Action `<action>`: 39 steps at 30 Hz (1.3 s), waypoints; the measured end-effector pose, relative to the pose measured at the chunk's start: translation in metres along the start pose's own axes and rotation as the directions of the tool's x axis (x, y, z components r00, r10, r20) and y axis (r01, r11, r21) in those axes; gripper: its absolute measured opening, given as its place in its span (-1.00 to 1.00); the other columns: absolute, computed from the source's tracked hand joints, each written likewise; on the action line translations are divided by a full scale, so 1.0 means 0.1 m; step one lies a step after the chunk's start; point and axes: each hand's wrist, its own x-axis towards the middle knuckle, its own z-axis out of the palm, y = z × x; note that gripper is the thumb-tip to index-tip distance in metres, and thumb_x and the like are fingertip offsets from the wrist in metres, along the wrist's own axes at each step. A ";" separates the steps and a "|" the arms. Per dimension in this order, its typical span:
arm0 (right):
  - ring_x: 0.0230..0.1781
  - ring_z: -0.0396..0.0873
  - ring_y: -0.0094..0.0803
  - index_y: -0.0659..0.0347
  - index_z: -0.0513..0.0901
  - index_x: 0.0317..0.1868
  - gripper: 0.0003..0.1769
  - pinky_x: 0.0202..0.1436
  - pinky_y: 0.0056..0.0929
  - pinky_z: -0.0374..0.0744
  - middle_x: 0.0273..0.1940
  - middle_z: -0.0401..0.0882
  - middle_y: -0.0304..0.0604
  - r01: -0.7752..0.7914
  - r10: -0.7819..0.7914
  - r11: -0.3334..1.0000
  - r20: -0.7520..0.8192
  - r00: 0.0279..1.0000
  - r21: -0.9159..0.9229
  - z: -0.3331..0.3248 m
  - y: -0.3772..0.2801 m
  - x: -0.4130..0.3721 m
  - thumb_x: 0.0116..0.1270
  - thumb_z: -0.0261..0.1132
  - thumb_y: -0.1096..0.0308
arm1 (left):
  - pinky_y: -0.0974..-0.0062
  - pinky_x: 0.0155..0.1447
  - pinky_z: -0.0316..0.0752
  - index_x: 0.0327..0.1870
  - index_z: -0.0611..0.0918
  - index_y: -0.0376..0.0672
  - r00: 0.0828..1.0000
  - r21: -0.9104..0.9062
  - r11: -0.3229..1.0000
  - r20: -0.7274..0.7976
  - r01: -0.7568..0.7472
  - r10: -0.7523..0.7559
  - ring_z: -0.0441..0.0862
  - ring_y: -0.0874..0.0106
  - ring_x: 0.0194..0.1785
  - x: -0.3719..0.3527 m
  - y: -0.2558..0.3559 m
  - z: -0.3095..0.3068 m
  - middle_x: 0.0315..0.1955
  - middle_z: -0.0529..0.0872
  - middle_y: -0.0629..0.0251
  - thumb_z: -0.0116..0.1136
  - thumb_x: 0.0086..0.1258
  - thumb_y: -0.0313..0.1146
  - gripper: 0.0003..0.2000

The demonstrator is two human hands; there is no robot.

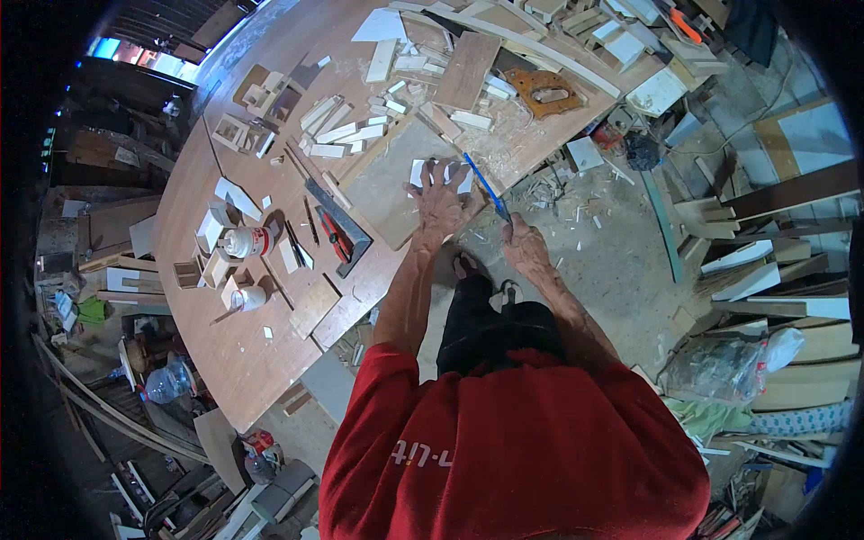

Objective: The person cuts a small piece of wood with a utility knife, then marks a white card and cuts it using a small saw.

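My left hand (439, 202) lies with fingers spread, pressing on a white piece (464, 180) that rests on a flat board (382, 184) at the table's edge. Part of the white piece is hidden under the fingers. My right hand (525, 247) is closed around the handle of a slim blue hacksaw (486, 187). The saw slants up and left from my fist, its far end close to the right end of the white piece.
Cut wood strips (346, 130) and a wooden-handled saw (543, 93) lie farther back on the table (207, 342). To the left are a square (346, 247), red-handled pliers (336, 236), a glue bottle (247, 241) and a white jar (249, 298). Offcuts litter the floor (594, 270).
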 end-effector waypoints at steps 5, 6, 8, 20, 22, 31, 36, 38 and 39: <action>-0.45 0.61 0.11 0.22 0.43 -0.07 -0.72 -0.36 0.05 0.53 -0.52 0.58 0.12 0.065 -0.088 0.977 -0.102 0.991 -0.205 0.04 0.01 -0.03 0.25 0.12 0.30 | -0.42 0.18 0.06 0.25 0.41 0.24 1.000 -0.005 1.000 -0.012 0.013 -0.013 0.05 -0.02 0.37 -0.01 0.03 -0.03 0.24 0.23 0.24 0.21 0.03 -0.12 -0.37; -0.45 0.61 0.11 0.22 0.43 -0.07 -0.72 -0.36 0.05 0.53 -0.52 0.58 0.12 0.063 -0.085 0.977 -0.105 0.991 -0.204 0.03 0.00 -0.03 0.25 0.12 0.30 | -0.42 0.17 0.08 0.25 0.41 0.24 1.000 -0.007 1.000 -0.010 0.012 -0.012 0.06 -0.02 0.36 0.00 0.03 -0.02 0.23 0.24 0.22 0.21 0.03 -0.12 -0.37; -0.43 0.62 0.08 0.22 0.40 -0.03 -0.66 -0.33 0.01 0.55 -0.40 0.61 0.12 0.025 -0.035 0.968 -0.033 0.999 -0.249 0.02 -0.02 -0.03 0.19 0.15 0.33 | -0.46 0.14 0.03 0.23 0.43 0.22 1.000 -0.012 1.000 -0.027 -0.008 0.008 0.04 -0.02 0.36 0.00 -0.03 0.05 0.23 0.24 0.24 0.22 0.04 -0.04 -0.39; -0.34 0.63 0.11 0.25 0.37 0.02 -0.63 -0.26 -0.04 0.57 -0.23 0.58 0.16 0.006 -0.012 0.960 -0.019 1.000 -0.279 -0.04 -0.14 -0.12 0.17 0.13 0.43 | -0.45 0.13 0.05 0.23 0.44 0.24 1.000 0.015 1.000 -0.003 -0.004 0.004 0.06 -0.02 0.35 0.02 0.00 0.01 0.23 0.23 0.24 0.24 0.03 0.03 -0.37; -0.34 0.63 0.09 0.26 0.37 0.02 -0.63 -0.26 -0.05 0.57 -0.23 0.59 0.16 -0.005 0.004 0.958 -0.002 1.000 -0.287 -0.08 -0.19 -0.13 0.16 0.13 0.43 | -0.43 0.14 0.10 0.25 0.43 0.25 0.999 0.026 1.000 0.028 0.015 -0.015 0.08 -0.02 0.36 0.02 0.03 -0.03 0.24 0.24 0.19 0.22 0.06 -0.03 -0.39; -0.39 0.64 -0.07 0.34 0.43 -0.07 -0.69 -0.30 -0.18 0.59 -0.45 0.61 0.03 0.071 -0.084 0.947 -0.029 0.996 -0.313 0.00 -0.11 -0.07 0.16 0.12 0.42 | -0.39 0.18 0.07 0.23 0.46 0.23 1.000 0.004 1.000 0.025 0.012 -0.012 0.05 0.04 0.36 0.00 0.07 -0.13 0.23 0.24 0.23 0.23 0.05 -0.05 -0.40; -0.41 0.63 -0.10 0.35 0.44 0.00 -0.62 -0.31 -0.21 0.58 -0.49 0.61 0.00 0.011 -0.012 0.983 -0.005 1.000 -0.186 0.00 -0.16 0.03 0.17 0.12 0.38 | -0.34 0.15 0.14 0.21 0.47 0.24 1.000 0.011 1.000 0.017 0.013 -0.013 0.08 0.07 0.33 0.00 0.07 -0.12 0.21 0.26 0.25 0.24 0.05 -0.11 -0.42; -0.36 0.63 -0.13 0.44 0.36 0.18 -0.42 -0.23 -0.26 0.57 -0.38 0.63 0.04 0.091 -0.075 0.963 0.072 0.995 -0.256 0.00 -0.16 0.07 0.18 0.17 0.28 | -0.34 0.15 0.14 0.20 0.46 0.25 1.000 0.011 1.000 0.015 0.004 -0.004 0.08 0.07 0.33 -0.02 0.07 -0.13 0.20 0.26 0.26 0.24 0.04 -0.11 -0.42; -0.36 0.63 -0.13 0.44 0.36 0.18 -0.42 -0.23 -0.26 0.57 -0.38 0.63 0.04 0.092 -0.077 0.963 0.069 0.995 -0.255 -0.01 -0.16 0.08 0.18 0.17 0.28 | -0.34 0.14 0.15 0.20 0.46 0.27 1.000 0.011 1.000 0.008 -0.005 0.005 0.07 0.06 0.33 0.00 0.06 -0.12 0.20 0.26 0.27 0.25 0.04 -0.12 -0.42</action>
